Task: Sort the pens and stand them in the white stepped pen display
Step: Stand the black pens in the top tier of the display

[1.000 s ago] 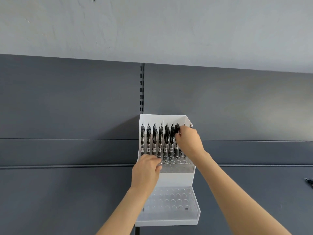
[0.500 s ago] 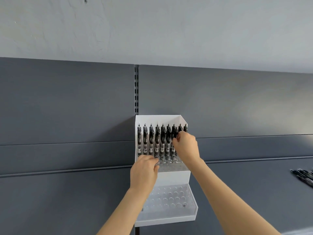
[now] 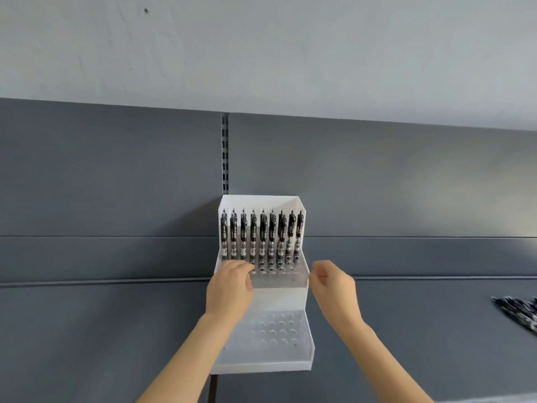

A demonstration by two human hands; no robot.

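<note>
Loose pens (image 3: 518,315) far right, slotted upright (image 3: 225,152) behind display (image 3: 302,365)

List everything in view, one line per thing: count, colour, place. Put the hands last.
white stepped pen display: one, white with clear hole plates, centre, against the grey panels; the lower step's holes are empty.
black clip pens: about nine, black and clear, upright in the display's top back row.
loose pens: blurred bunch, black, lying on the grey surface at far right; count unclear.
grey panels: several, dark grey, behind and beside the display.
slotted upright: one, grey, above the display.
pale wall: one, light grey, above the panels.
left hand: one, grips the upper step's left front.
right hand: one, fingers curled at the step's right end; contact unclear.
</note>
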